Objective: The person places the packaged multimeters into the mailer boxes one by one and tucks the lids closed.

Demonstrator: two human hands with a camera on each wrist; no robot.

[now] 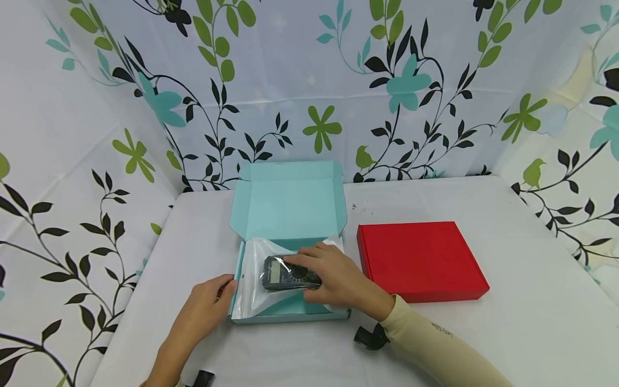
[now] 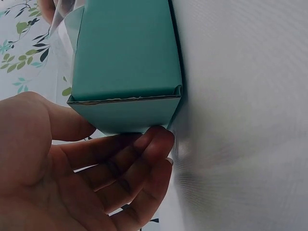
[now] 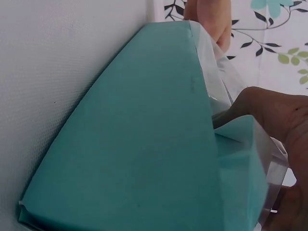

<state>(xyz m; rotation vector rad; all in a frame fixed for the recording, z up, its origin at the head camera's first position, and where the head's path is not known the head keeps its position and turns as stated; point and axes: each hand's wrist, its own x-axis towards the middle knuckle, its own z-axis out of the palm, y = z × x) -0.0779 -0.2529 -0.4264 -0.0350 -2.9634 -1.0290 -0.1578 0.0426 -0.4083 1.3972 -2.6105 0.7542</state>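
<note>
I'm apparently positioning the bagged black multimeter (image 1: 276, 275), right hand (image 1: 333, 271) clamping it, left hand (image 1: 208, 303) loose at the left edge of the teal cardboard box (image 1: 290, 318), likely needing steadiness next.

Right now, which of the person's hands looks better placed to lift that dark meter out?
Probably the right hand: its thumb and fingers are on the dark meter, over the open teal box. The left hand rests at the box's left side, seemingly better suited to steadying.
</note>
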